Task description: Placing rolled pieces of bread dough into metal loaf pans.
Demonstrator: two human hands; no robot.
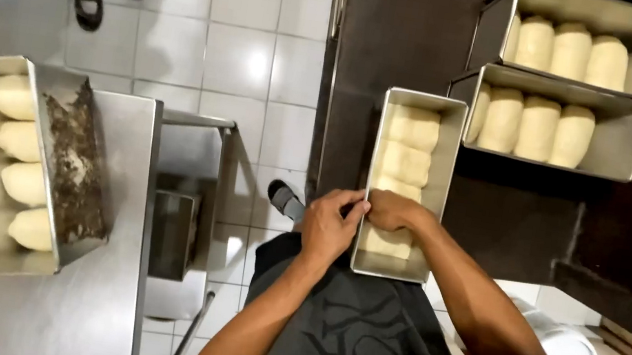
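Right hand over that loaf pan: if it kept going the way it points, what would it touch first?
The right hand points left across the metal loaf pan, so it would first meet the left hand; their fingertips already seem to touch at the pan's rim.

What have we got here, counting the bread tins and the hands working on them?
Metal loaf pans holding dough: 5 (one cut off at the left edge)
Bare hands at the middle pan: 2, left hand and right hand
Total: 7
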